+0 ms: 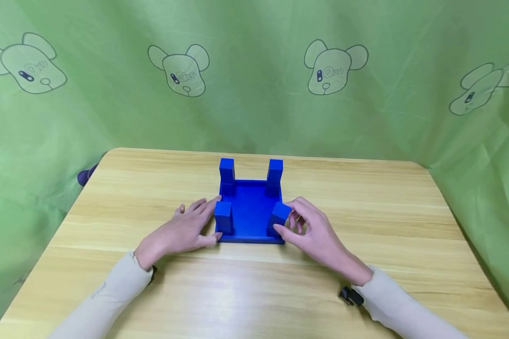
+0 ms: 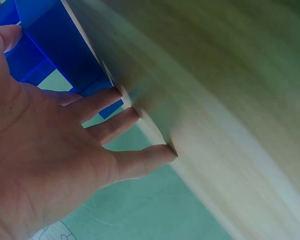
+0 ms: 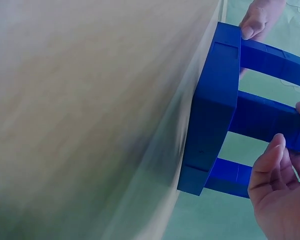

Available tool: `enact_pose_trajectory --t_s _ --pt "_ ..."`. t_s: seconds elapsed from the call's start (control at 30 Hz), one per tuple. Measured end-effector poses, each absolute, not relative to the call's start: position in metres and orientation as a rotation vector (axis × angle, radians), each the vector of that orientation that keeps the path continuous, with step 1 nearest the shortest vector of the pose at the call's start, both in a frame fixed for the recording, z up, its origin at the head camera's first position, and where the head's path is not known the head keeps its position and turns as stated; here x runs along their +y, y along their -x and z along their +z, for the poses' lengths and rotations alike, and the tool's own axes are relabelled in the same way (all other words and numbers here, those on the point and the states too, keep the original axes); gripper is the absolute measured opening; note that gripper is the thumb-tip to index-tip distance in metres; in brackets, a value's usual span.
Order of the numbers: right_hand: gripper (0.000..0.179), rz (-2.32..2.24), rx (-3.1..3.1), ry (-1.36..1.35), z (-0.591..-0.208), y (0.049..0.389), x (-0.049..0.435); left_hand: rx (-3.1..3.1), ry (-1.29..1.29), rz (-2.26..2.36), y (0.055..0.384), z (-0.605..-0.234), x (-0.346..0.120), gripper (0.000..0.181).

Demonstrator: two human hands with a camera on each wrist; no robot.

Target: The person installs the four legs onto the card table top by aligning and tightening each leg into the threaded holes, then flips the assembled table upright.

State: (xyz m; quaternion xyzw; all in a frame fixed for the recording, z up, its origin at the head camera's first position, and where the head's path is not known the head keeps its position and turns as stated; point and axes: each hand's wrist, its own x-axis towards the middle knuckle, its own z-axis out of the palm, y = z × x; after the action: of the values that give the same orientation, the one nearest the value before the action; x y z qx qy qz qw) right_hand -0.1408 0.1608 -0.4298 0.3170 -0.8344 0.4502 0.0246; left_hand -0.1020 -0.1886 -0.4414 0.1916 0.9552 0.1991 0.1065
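Note:
A square blue base (image 1: 249, 212) with a low rim lies on the table, and a square blue post rises at each corner. The near-right post (image 1: 278, 217) leans and looks turned compared with the others. My right hand (image 1: 316, 233) pinches that post between thumb and fingers, high on its sides in the right wrist view. My left hand (image 1: 184, 230) lies along the base's left side, thumb by the near corner and fingers extended, beside the near-left post (image 1: 224, 219). In the left wrist view its fingertips (image 2: 168, 150) touch the tabletop.
The far-left post (image 1: 227, 170) and far-right post (image 1: 275, 172) stand upright. The wooden table (image 1: 365, 197) has a rounded far edge. A green curtain (image 1: 254, 108) with cartoon heads hangs behind and along both sides. A dark object (image 1: 84, 176) shows past the left edge.

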Motion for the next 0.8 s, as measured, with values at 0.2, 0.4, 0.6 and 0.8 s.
enact_pose_trajectory --t_s 0.2,0.4,0.6,0.8 --pt "0.042 1.408 -2.616 -0.959 -0.4303 0.1422 0.1616 2.811 -0.562 0.584 0.1026 -0.4412 -0.1884 0.097" --pt "0.040 1.460 -2.659 -0.883 -0.4291 0.1436 0.1623 2.819 -0.570 0.585 0.1024 -0.4414 -0.1881 0.097" --pt "0.039 1.473 -2.634 -0.880 -0.4304 0.1438 0.1624 2.821 -0.579 0.591 0.1023 -0.4420 -0.1882 0.096" --pt "0.037 1.533 -2.632 -0.828 -0.4311 0.1411 0.1607 2.824 -0.574 0.589 0.1023 -0.4424 -0.1884 0.096"
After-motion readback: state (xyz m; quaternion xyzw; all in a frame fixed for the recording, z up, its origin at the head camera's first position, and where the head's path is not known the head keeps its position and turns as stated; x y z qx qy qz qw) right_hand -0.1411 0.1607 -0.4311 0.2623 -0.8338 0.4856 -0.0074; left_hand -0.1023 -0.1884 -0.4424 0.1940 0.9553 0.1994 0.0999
